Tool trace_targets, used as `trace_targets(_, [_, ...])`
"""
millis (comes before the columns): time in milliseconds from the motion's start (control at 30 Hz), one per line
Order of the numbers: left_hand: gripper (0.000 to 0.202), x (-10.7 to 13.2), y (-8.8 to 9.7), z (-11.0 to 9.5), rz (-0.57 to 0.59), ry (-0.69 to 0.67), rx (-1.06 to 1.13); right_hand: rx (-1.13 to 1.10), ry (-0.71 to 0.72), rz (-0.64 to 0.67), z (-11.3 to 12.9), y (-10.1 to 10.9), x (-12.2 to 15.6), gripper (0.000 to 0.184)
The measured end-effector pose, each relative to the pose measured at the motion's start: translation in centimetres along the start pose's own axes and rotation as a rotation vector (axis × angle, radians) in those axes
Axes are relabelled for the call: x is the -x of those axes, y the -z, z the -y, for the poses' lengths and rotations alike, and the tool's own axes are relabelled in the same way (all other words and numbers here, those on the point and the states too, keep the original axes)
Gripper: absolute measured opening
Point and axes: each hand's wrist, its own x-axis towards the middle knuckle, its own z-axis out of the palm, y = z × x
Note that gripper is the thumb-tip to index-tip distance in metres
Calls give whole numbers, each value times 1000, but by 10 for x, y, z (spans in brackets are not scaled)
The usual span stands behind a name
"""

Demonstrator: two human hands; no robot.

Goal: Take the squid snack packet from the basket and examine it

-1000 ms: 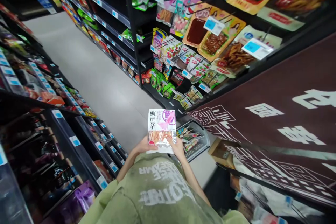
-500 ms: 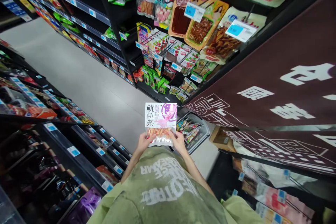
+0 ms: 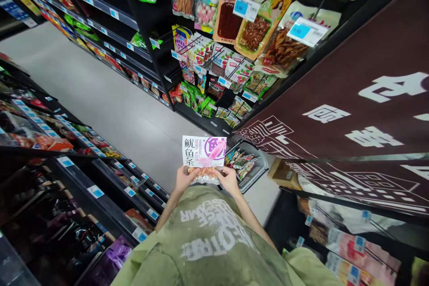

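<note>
I hold a white and pink snack packet [image 3: 204, 154] with black characters in front of my chest, with both hands. My left hand [image 3: 183, 179] grips its lower left corner and my right hand [image 3: 229, 179] grips its lower right corner, fingers curled round the clear bottom part. The packet's top tilts away from me, over a black basket [image 3: 255, 174] of small packets on the floor.
Black shelves with hanging snack bags [image 3: 254, 31] and blue price tags [image 3: 246, 8] stand ahead on the right. Low shelves [image 3: 100, 178] line the left. A grey floor aisle [image 3: 110, 103] runs between them. A dark red banner [image 3: 351, 120] with white characters fills the right.
The packet has tipped forward and looks shorter. My hands have moved up its sides and cover more of the clear window. My view has swung slightly downward and left.
</note>
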Motion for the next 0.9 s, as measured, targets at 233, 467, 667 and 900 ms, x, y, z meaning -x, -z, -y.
trace_targets(233, [33, 1, 6, 10, -28, 23, 40, -65, -55, 3, -2, -6, 2, 23])
trace_targets(467, [37, -1, 8, 22, -62, 51, 19, -99, -83, 88, -10, -5, -1, 29])
trace_targets(667, [35, -2, 10, 21, -36, 48, -5, -175, -168, 83, -7, -9, 0, 41])
trace_targets(900, [44, -8, 17, 11, 36, 37, 21, -114, -156, 84, -2, -12, -6, 42])
